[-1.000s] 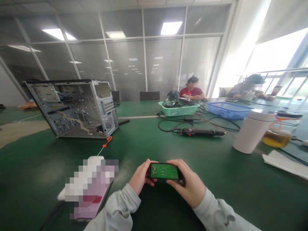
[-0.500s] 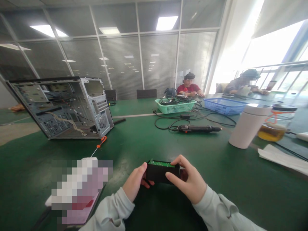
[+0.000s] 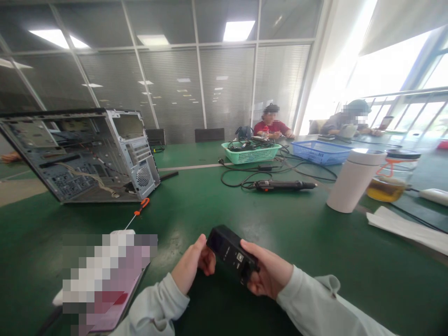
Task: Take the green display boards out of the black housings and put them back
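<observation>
Head view: left hand [image 3: 193, 263] and right hand [image 3: 269, 276] are clamping a black plastic casing [image 3: 224, 246] from either side.
Hold: tilting it up, seemingly to show a port [image 3: 240, 257].

1. The markings on the small black box [image 3: 231, 254] are too small to read from here.
2. A pixelated patch [image 3: 108, 280] hides what lies beneath it.
3. The frame's left edge cuts off the open computer case [image 3: 79, 156].
4. Blurring covers the faces of the person in red [image 3: 271, 128] and the person by the window [image 3: 350, 119].

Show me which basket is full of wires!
The mint-green mesh basket, with black cables heaped above its rim. The blue basket to its right shows no such pile.
</observation>
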Motion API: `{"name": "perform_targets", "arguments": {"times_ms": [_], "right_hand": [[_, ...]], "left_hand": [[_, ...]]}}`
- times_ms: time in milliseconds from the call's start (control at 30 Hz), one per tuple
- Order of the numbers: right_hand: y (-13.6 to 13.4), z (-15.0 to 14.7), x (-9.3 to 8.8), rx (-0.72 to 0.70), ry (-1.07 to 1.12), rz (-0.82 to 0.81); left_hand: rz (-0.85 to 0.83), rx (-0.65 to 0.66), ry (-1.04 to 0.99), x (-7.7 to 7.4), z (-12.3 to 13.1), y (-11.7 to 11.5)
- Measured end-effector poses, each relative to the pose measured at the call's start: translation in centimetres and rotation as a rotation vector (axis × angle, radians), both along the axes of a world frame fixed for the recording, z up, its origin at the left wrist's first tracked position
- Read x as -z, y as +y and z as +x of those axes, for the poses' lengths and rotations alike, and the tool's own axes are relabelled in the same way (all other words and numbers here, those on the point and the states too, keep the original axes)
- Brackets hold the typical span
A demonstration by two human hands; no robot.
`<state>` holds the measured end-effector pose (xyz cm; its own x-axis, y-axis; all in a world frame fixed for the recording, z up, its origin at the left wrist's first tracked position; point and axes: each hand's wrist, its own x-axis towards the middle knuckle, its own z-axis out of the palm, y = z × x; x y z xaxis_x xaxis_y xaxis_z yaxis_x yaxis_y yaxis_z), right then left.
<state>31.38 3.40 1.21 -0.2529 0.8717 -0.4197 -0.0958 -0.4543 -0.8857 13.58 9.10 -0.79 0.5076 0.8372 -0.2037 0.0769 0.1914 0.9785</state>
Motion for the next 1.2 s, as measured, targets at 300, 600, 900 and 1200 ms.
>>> {"name": "perform_targets", "arguments": {"times_ms": [300, 600, 900, 1200], "right_hand": [[-0.9, 1.2, -0.8, 0.264, -0.725, 1.045], [-0.8, 1.0, -0.3, 0.257, -0.607, 1.102], [-0.9, 1.0, -0.3, 0.232, -0.47, 0.992], [-0.8, 1.1, 0.0, 0.192, -0.446, 0.955]], "left_hand": [[0.203, -0.161, 0.031, -1.1, 0.1, -1.4], [0.356, -0.139, 0.105, -1.6, 0.2, -2.0], [0.308, -0.148, -0.035, -1.9, -0.1, -1.7], [0.187, -0.149, -0.018, -1.9, -0.1, -1.3]]}}
